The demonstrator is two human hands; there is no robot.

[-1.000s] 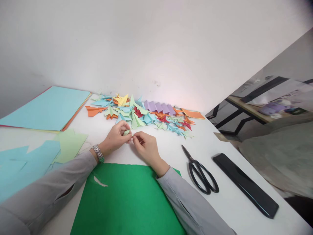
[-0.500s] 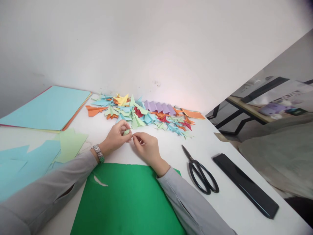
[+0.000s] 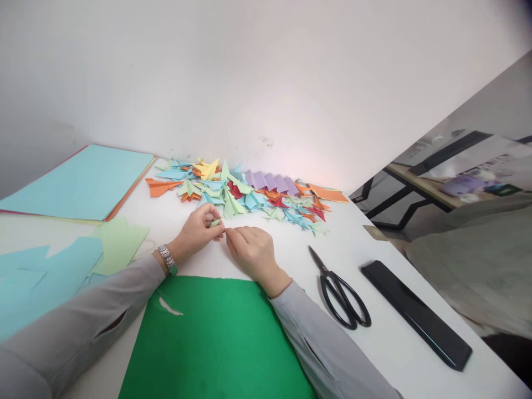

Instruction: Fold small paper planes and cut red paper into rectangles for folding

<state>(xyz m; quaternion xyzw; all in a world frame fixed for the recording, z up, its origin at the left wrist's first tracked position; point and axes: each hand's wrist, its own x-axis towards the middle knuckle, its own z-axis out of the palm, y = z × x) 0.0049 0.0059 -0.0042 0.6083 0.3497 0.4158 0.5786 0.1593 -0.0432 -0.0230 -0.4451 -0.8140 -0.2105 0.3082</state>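
"What's happening at the fingertips right now?"

"Live over the white table (image 3: 291, 238): my left hand (image 3: 203, 226) pinches a small green paper piece (image 3: 215, 223), and my right hand (image 3: 250, 248) meets it, fingertips drawn in narrow, though I can't tell whether paper sits between them!"

"And how's this bit done well?"

"Light pressure, I'd say: left anchors, right works only the edge, tips close together so thin paper doesn't crease askew (fiddly stuff, this). The piece sits just on my side of the heap of folded paper (image 3: 233, 206)."

"Count it for us!"

"One pair of scissors (image 3: 326, 271) and one long black case (image 3: 415, 313), both to my right; one large green sheet (image 3: 211, 338); one purple pleated strip (image 3: 272, 182) in the heap; one paper stack (image 3: 83, 183), far left; one wristband (image 3: 167, 259). The folded pieces overlap too much to tally, and so do the loose sheets (image 3: 70, 269) by my left forearm"
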